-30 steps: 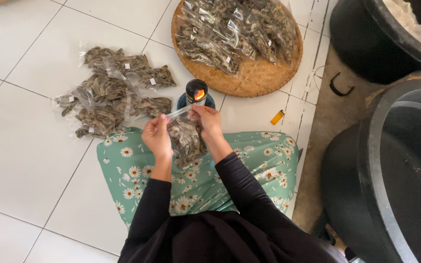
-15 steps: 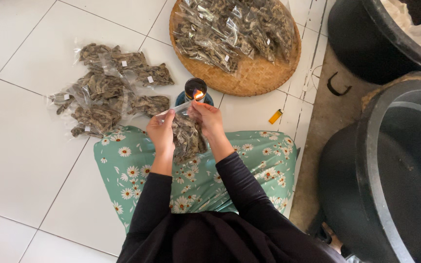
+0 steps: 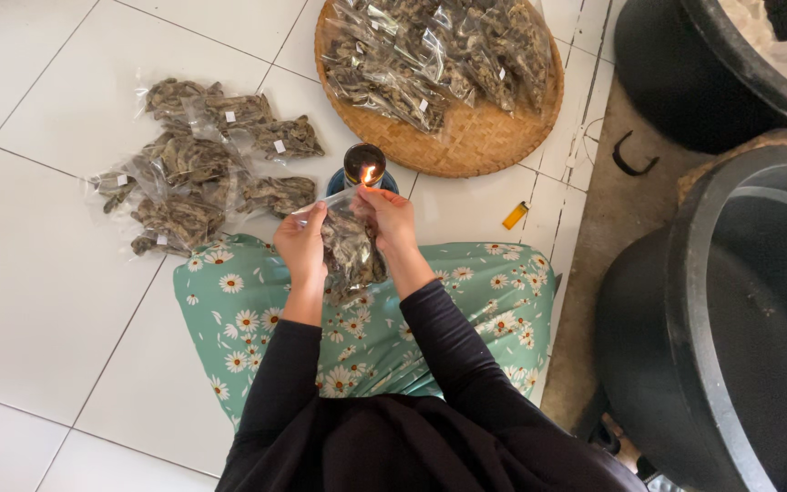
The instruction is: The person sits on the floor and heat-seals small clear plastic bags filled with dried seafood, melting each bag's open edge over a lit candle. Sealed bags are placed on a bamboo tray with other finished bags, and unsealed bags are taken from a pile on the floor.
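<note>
My left hand and my right hand pinch the top edge of a clear plastic bag filled with dark dried pieces. The bag hangs between my hands over my lap. Its top edge sits right beside the flame of a small burning lamp that stands on the floor tile in front of me. My lap is covered by a green cloth with white daisies.
A pile of filled clear bags lies on the white tiles at the left. A round woven tray at the top holds several more bags. An orange lighter lies on the floor. Two large black tubs stand at the right.
My hands have kept hold of the bag and shifted its top edge slightly closer to the flame. The view has tilted down a little.
</note>
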